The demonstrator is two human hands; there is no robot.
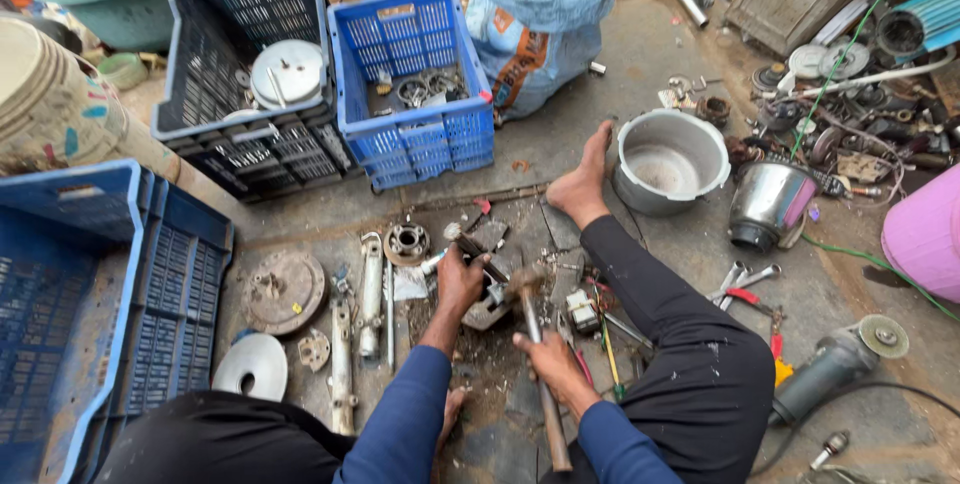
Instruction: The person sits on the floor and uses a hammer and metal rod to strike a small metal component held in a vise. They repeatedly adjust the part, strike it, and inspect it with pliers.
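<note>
Hammer (535, 344) in the right hand (545, 362): the fingers are clenched around its metal handle partway down, and the head sits just over a small metal part (487, 309) lying on the concrete floor (560, 144) between the person's legs. The left hand (458, 282) is closed around a thin rod-like tool (478, 256), held slanted with its lower end at that same part; whether tool and part touch cannot be told. Left of the hands lie a round rusty disc (285, 289), a white disc (252, 366) and long pale metal pieces (370, 294). A bare foot (583, 179) rests near a dented metal pot (668, 159). An angle grinder (835, 364) lies at the right, well apart. Blue crates (410, 84) stand behind, holding assorted parts.
</note>
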